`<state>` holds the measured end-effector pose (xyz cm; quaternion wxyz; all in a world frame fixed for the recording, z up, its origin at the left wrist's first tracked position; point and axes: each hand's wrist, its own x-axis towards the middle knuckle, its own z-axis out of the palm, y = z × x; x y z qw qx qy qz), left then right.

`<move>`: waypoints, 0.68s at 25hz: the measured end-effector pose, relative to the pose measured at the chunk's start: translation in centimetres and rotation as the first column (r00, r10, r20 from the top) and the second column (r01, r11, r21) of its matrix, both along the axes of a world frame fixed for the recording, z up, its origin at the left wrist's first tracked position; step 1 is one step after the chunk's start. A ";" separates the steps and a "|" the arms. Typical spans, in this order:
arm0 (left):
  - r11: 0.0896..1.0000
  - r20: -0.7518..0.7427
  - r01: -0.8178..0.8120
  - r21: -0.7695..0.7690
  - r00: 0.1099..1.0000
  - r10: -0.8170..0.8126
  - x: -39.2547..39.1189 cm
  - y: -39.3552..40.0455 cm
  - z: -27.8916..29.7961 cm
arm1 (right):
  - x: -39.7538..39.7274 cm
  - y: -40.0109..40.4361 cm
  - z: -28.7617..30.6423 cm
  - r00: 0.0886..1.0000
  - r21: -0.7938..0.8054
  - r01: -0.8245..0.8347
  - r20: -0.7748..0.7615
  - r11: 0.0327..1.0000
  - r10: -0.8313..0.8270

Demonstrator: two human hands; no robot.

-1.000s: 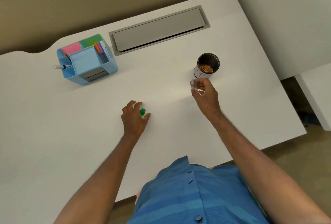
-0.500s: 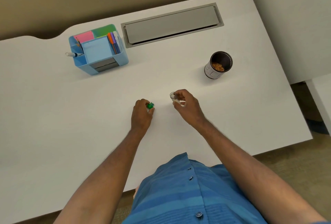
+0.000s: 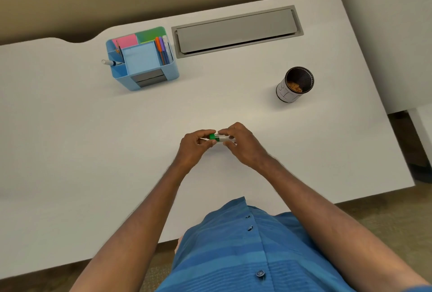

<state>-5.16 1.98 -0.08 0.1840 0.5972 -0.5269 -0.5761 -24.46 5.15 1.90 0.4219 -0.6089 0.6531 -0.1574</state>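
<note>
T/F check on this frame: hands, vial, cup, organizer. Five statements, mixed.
1. The left hand pinches the green cap of the clear vial. True.
2. The right hand is idle and open. False: its fingers grip the vial's clear body.
3. The black mesh cup lies tipped on its side. False: it stands upright, with brownish contents inside.
4. The blue organizer stands left of the grey hatch. True.
5. The marker lies beside the hands. False: it sticks out of the organizer's left side.
</note>
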 end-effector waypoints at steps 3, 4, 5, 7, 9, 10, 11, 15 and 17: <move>0.997 -0.114 -0.048 0.065 0.992 0.055 0.6 0.4 0.8 | 0.5 0.2 0.6 0.998 -0.008 -0.010 0.066 1.000 0.011; 0.991 -0.160 -0.079 0.106 0.983 0.095 0.8 0.5 1.1 | 0.5 0.3 0.8 0.995 -0.011 0.015 0.095 1.000 -0.014; 0.983 -0.202 -0.108 0.147 0.970 0.136 1.0 0.5 1.3 | 0.6 0.3 0.9 0.992 -0.015 0.040 0.118 0.999 -0.038; 0.969 -0.265 -0.142 0.203 0.945 0.193 1.4 0.5 1.8 | 0.8 0.2 1.1 0.986 -0.017 0.084 0.146 0.996 -0.080; 0.966 -0.299 -0.150 0.212 0.931 0.210 2.0 0.2 2.3 | 1.1 -0.1 1.4 0.977 0.004 0.114 0.181 0.993 -0.113; 0.968 -0.308 -0.145 0.207 0.929 0.205 2.1 0.0 2.6 | 1.1 -0.3 1.5 0.972 0.018 0.124 0.198 0.992 -0.125; 0.969 -0.313 -0.140 0.202 0.929 0.199 2.4 -0.3 2.8 | 1.2 -0.5 1.6 0.969 0.026 0.126 0.210 0.992 -0.129; 0.977 -0.318 -0.121 0.178 0.932 0.173 2.4 -1.1 3.4 | 0.8 -1.4 1.8 0.955 0.054 0.138 0.257 0.989 -0.147; 0.977 -0.315 -0.121 0.173 0.934 0.171 2.9 -1.4 3.5 | 1.2 -1.8 1.8 0.936 0.103 0.149 0.305 0.983 -0.174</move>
